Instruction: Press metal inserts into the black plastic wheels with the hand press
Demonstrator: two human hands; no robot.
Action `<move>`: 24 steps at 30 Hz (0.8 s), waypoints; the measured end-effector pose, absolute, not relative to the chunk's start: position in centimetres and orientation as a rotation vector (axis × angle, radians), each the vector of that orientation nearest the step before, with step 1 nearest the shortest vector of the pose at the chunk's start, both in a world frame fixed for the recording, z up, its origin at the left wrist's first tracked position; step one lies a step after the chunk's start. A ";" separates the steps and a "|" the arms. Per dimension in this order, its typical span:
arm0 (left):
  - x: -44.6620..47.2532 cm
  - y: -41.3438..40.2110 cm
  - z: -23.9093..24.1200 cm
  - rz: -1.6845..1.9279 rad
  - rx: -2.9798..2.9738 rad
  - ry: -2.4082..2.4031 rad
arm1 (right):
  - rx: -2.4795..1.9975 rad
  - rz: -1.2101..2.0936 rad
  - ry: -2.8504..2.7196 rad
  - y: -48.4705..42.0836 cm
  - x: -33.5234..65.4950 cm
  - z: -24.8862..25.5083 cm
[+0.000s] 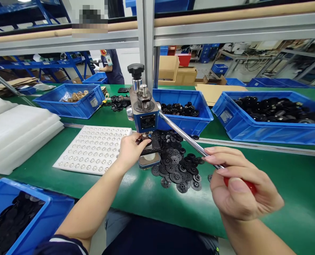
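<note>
A small blue hand press [143, 115] stands on the green bench. My left hand [132, 148] reaches under its head, fingers pinched on a black part at the press base [149, 160]. My right hand [238, 186] is closed round the red grip of the press lever [185, 136], which slants down to the right. A heap of black round discs [176, 161] lies just right of the press. A white tray [92, 150] with rows of small metal pieces sits to the left of my left hand.
Blue bins of black parts stand behind the press [182, 109], at right [271, 113] and at the near left [16, 216]. Another blue bin [71, 99] and stacked white trays [16, 131] are at left. A person [111, 65] stands in the background.
</note>
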State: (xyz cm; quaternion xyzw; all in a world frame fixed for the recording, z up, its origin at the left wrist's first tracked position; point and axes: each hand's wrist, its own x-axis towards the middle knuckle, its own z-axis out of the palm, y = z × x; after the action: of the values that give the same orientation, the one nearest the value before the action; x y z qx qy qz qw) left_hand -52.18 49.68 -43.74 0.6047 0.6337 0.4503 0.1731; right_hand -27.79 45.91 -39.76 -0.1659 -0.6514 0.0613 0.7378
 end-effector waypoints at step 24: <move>-51.9 49.2 -43.3 1.372 1.616 1.871 | -0.665 -0.119 -1.649 44.0 -27.2 -40.1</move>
State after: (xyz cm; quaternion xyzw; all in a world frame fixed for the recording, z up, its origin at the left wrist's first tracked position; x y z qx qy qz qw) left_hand -51.86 49.25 -43.30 0.5645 0.6535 0.4794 0.1564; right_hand -27.20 43.95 -40.14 -0.2903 -0.7198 -0.0519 0.6284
